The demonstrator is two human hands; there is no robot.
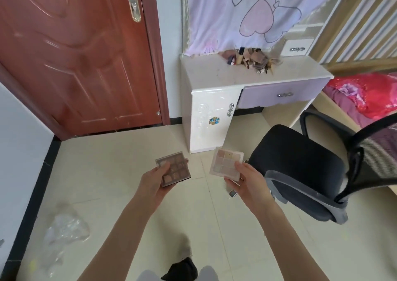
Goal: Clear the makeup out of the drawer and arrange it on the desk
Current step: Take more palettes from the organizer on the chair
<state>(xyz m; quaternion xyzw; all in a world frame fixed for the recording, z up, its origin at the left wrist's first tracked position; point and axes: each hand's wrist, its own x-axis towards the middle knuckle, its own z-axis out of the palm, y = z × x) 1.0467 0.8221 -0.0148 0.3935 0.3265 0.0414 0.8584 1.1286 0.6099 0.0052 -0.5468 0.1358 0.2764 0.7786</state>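
The left hand (pixel 153 180) holds a dark brown eyeshadow palette (pixel 174 169), thumb lying across its near left corner and fingers curled beneath, so most of the palette juts forward past the grip. The right hand (pixel 247 180) pinches a pale pink eyeshadow palette (pixel 226 162) at its near right edge, thumb on top, the rest reaching forward and left of the hand. Both palettes hang over the tiled floor (pixel 129 194), apart from each other. Ahead stands the white desk (pixel 206 74), a heap of makeup (pixel 250 60) at the back of its top; its lilac drawer (pixel 281 94) is slightly ajar. A black office chair (pixel 300 162) stands to the right.
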